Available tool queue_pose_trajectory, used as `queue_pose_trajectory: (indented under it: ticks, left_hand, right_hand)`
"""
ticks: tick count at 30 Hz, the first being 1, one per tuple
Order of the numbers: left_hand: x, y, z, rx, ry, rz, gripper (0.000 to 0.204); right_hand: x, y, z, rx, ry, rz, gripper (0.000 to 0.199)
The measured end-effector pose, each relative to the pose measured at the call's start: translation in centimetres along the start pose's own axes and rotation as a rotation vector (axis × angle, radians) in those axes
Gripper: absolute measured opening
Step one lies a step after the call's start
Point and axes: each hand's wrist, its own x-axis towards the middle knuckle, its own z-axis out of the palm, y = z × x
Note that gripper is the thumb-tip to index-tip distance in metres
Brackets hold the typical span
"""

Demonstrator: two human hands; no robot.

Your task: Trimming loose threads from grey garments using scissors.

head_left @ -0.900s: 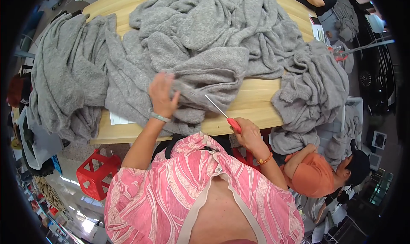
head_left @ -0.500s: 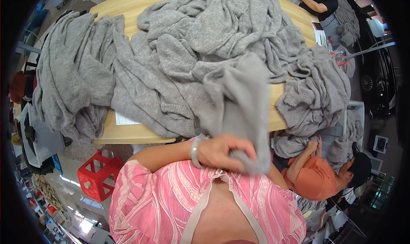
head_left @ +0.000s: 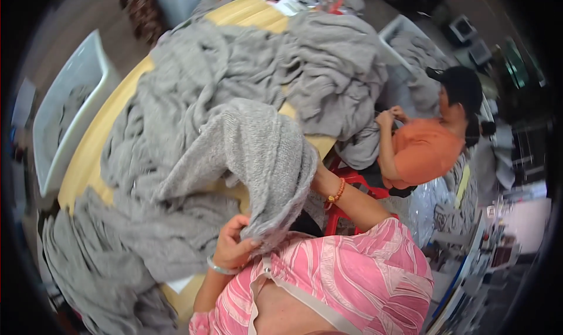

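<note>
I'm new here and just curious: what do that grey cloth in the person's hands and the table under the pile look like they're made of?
The grey cloth looks like a soft knit, probably wool or a blend: matte, flecked, fuzzy, draping in loose folds where the left hand pinches its edge. The table looks like pale wood or a wood laminate: yellowish, smooth, slightly glossy. Which one cannot be told.

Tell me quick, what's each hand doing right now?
Left hand: closed, pinching the edge of the grey knit garment.
Right hand: hidden under that garment; cannot be told.
</note>
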Motion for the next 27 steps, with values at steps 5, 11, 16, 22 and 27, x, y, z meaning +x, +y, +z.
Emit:
queue_pose_trajectory:
  ticks: [5, 11, 16, 22, 27]
  left_hand:
    - [5.3, 1.9, 1.8, 0.051, 0.052, 0.067, 0.038]
    - [18.8, 8.3, 8.7, 0.113, -0.196, 0.238, 0.037]
    - [33.8, 9.2, 14.0, 0.279, -0.217, 0.477, 0.029]
    - [39.5, 1.1, 5.8, 0.883, 0.171, 0.497, 0.044]
    - [33.8, 0.4, -9.2, 1.947, 0.836, 0.407, 0.075]
  right_hand:
    - [3.7, -11.7, -5.6, 0.144, 0.051, -0.189, 0.041]
    - [11.0, -14.7, -19.4, -1.493, 0.368, -0.881, 0.086]
    - [24.3, -14.3, -33.7, -1.483, 0.376, -0.463, 0.074]
    - [29.2, -9.0, -38.5, -1.544, 0.452, 0.172, 0.045]
    - [26.3, -5.0, -31.7, -1.408, 0.445, 0.173, 0.046]
